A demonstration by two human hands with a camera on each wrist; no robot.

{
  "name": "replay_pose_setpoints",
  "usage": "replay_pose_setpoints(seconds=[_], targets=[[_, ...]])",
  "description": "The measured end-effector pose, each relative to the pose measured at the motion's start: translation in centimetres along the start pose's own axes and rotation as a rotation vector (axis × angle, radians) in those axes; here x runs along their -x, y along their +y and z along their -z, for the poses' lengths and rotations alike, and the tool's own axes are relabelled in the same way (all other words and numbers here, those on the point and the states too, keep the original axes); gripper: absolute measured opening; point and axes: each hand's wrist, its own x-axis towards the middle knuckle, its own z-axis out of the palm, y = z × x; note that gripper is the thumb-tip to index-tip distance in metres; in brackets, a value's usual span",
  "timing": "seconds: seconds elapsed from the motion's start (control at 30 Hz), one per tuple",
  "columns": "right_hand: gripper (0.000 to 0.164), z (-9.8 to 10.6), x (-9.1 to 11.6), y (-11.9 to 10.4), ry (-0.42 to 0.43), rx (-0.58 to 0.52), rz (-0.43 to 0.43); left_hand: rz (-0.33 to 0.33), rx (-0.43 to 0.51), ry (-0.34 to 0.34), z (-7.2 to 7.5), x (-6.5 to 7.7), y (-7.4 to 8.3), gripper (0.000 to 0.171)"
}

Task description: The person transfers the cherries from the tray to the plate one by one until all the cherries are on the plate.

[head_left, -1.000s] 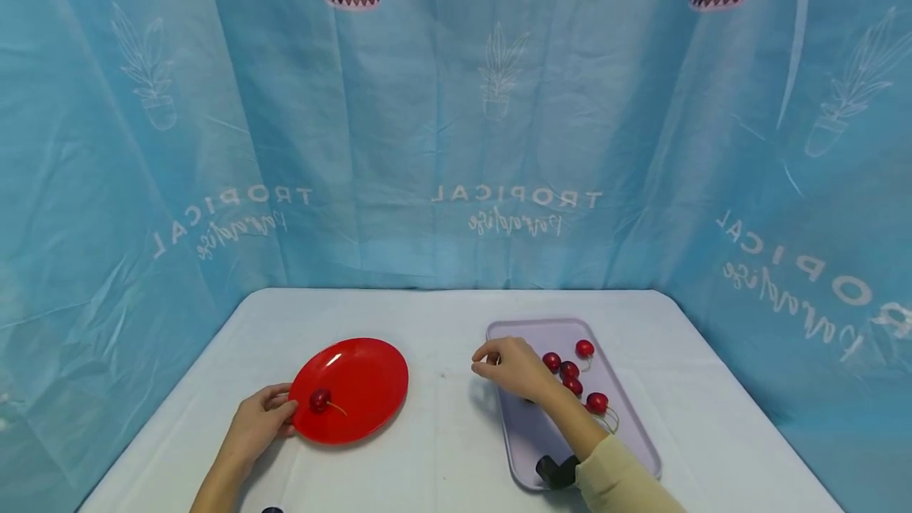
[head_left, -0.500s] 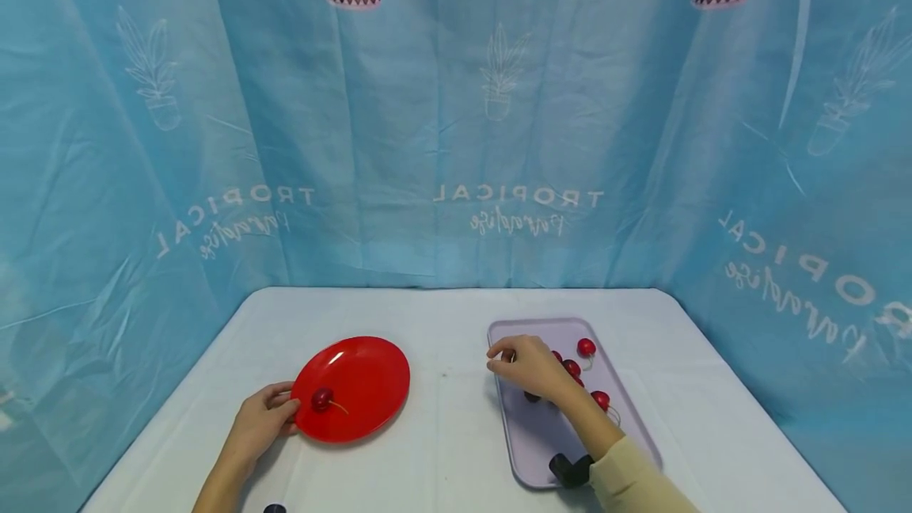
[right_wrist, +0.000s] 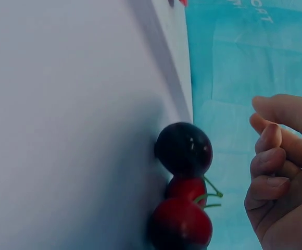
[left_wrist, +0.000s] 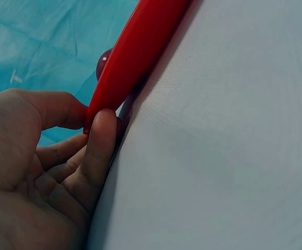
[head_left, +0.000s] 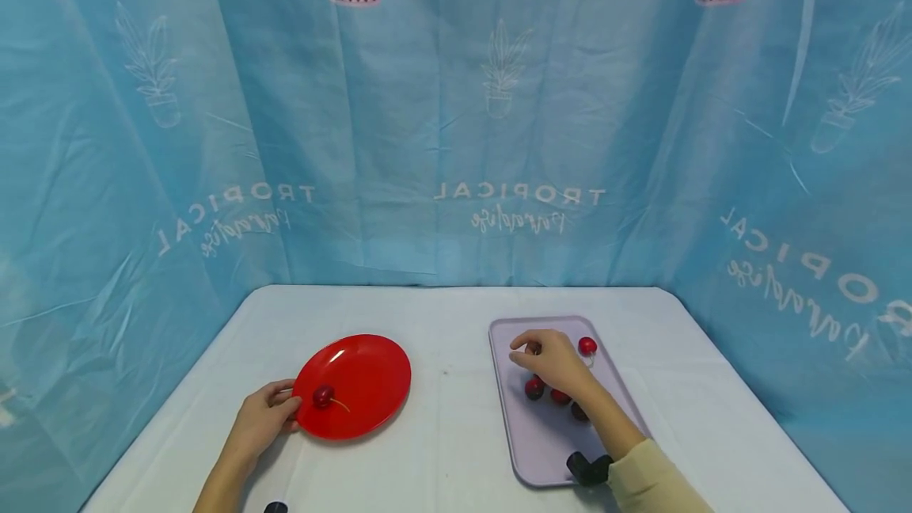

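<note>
In the head view, my left hand [head_left: 264,418] grips the near-left rim of a round red plate [head_left: 370,386]. Up close in the left wrist view, the plate [left_wrist: 135,57] is pinched between thumb and fingers. One dark red cherry [head_left: 323,396] with a stem lies on that plate. My right hand [head_left: 552,359] is over a lavender tray [head_left: 534,450], fingers loosely bent and a gap showing between thumb and forefinger. Cherries lie below and around it, among them a dark cherry [right_wrist: 185,149] and a red cherry [right_wrist: 182,221] in the right wrist view; it holds none.
A bright red cherry [head_left: 587,346] lies near the tray's far-right edge. The white table [head_left: 449,418] separates plate from tray. A blue curtain [head_left: 456,141] hangs behind and on both sides. Black wrist cameras show beneath my right wrist and at the bottom edge.
My right hand has moved to the right across the tray, uncovering cherries on its near side and covering others. The left hand stays on the plate's rim.
</note>
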Motion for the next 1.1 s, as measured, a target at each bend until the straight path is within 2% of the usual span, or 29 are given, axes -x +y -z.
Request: replay_pose_setpoints(seconds=[0.47, 0.77, 1.1], targets=[[0.016, 1.3, 0.6, 2.2, 0.009, 0.051, -0.081, -0.005, 0.002, -0.003, 0.0, -0.6, -0.8, 0.048], [0.013, 1.6, 1.3, 3.6, 0.023, 0.076, -0.138, -0.033, 0.003, -0.01, 0.1, -0.4, -0.5, 0.05], [0.011, 1.8, 1.4, 3.8, 0.009, 0.114, -0.177, -0.02, 0.001, -0.005, 0.1, -0.2, -0.3, 0.051]])
